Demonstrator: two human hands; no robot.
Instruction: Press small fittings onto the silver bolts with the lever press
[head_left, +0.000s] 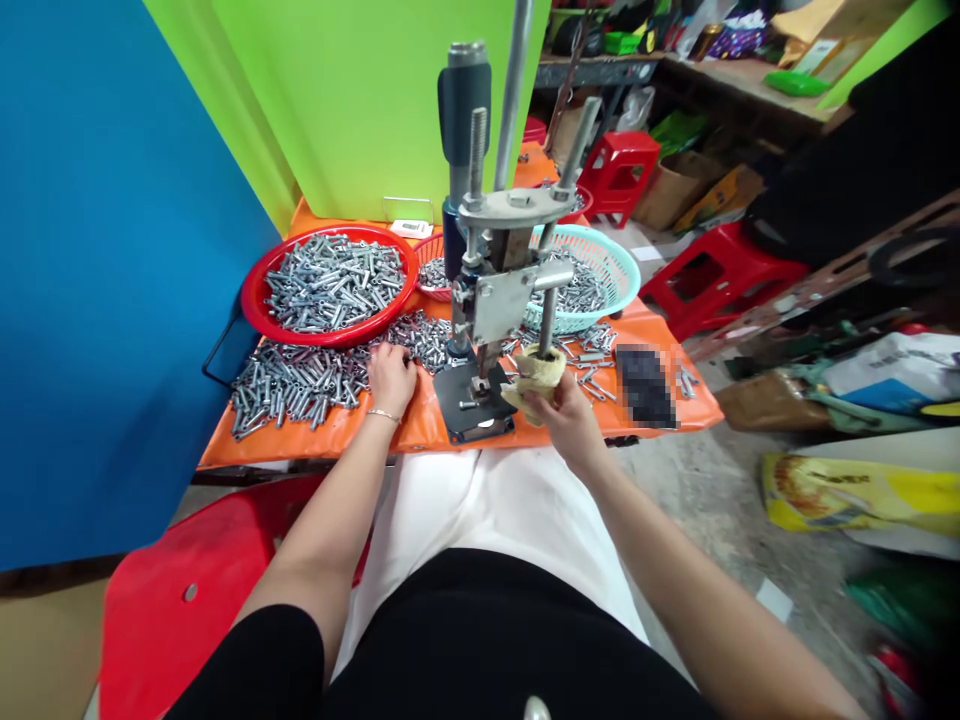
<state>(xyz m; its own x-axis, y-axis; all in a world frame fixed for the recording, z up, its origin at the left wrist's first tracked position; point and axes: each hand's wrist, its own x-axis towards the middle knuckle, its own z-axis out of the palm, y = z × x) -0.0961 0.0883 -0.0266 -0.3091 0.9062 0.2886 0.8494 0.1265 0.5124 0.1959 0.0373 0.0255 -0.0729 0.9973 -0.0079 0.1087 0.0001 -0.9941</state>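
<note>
My left hand (392, 378) is at the right edge of a pile of small metal bolt-like sleeve parts (296, 385) on the orange table cover. Its fingers are curled down among the parts, and what they pinch is hidden. My right hand (566, 415) is closed around the cloth-wrapped end (541, 372) of the lever on a hand press (504, 305). The press stands between my hands on a dark base plate (454, 400). One small metal part (469, 404) lies across the front of the press's base.
A red basin (251, 300) heaped with metal parts is at the left rear. Behind the press stands a light-green basket (630, 275) holding more. A pixelated dark object (645, 385) lies at the right. Red stools (720, 275) and bags stand beyond the table.
</note>
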